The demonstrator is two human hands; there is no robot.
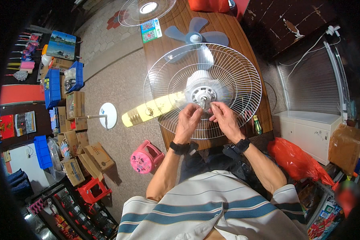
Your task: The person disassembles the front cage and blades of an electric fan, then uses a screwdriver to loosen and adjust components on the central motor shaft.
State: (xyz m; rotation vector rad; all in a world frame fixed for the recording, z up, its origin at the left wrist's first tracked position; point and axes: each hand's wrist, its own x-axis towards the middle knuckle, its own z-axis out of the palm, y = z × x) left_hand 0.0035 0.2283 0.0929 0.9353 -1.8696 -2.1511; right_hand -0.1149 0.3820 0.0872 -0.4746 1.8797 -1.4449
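A white wire fan guard [236,72] lies on a brown wooden table [232,36], fitted over a white fan motor hub [203,94] with a metal shaft in its middle. My left hand [189,120] and my right hand [224,117] meet just below the hub, fingertips pinched together at the shaft; what they grip is too small to tell. Both wrists wear black bands. A pale blue fan blade [197,37] lies beyond the guard. A second wire guard [147,11] rests at the table's far end.
A yellowish fan body [148,113] juts off the table's left edge, near a white round base [108,115] on the floor. A pink stool [146,157], cardboard boxes [84,148], blue crates [52,89], a red bag [298,160] and a white chest [308,130] surround me.
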